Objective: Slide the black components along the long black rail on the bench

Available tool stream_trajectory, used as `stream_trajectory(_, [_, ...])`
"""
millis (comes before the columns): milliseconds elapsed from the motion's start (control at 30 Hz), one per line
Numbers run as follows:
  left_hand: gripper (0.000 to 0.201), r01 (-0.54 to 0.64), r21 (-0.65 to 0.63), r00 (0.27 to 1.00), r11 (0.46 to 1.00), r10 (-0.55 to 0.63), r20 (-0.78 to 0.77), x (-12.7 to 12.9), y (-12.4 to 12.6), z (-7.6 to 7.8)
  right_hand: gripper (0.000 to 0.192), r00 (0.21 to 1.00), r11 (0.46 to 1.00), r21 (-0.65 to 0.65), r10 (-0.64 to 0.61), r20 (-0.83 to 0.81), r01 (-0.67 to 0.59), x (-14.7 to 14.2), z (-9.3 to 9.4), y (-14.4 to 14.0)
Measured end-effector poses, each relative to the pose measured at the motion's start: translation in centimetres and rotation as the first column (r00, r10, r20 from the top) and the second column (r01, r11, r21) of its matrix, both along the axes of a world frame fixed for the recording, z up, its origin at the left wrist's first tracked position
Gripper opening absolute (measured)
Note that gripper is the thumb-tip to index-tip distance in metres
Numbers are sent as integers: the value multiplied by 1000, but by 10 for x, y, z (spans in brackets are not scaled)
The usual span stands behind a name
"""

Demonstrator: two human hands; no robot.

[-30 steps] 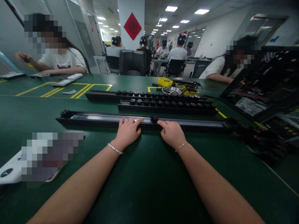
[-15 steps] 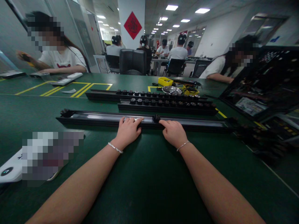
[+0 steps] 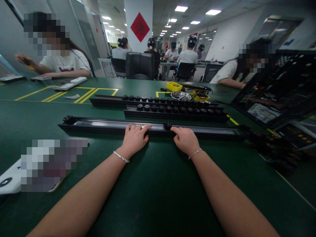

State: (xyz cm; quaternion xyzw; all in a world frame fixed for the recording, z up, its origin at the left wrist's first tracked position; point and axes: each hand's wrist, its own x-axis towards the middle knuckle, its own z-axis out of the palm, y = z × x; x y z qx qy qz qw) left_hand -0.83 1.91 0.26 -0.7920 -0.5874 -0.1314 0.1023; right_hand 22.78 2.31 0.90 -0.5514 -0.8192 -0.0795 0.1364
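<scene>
Rail (image 3: 103,126): left hand (image 3: 134,139) flat on it, right hand (image 3: 185,140) fingertip at black knob (image 3: 168,125) (hands apart, gripping nothing).

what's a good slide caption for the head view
Left hand steadies a long black rail; right hand touches a small black knob.

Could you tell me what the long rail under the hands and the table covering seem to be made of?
The rail looks like metal: black matte edges around a silvery channel that catches the ceiling lights. The table covering appears to be a dull green mat, probably rubber or vinyl, with almost no glare.
</scene>
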Motion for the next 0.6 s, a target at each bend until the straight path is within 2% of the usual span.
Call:
stream_trajectory(233, [45, 5, -5, 1000, 1000, -5, 13, 0, 0, 0, 38, 1000, 1000, 29, 6, -24, -5, 3, -1, 1])
stream_trajectory(600, [46, 10, -5, 1000, 1000, -10, 17, 0, 0, 0, 40, 1000, 1000, 4, -6, -9, 6, 4, 0, 2])
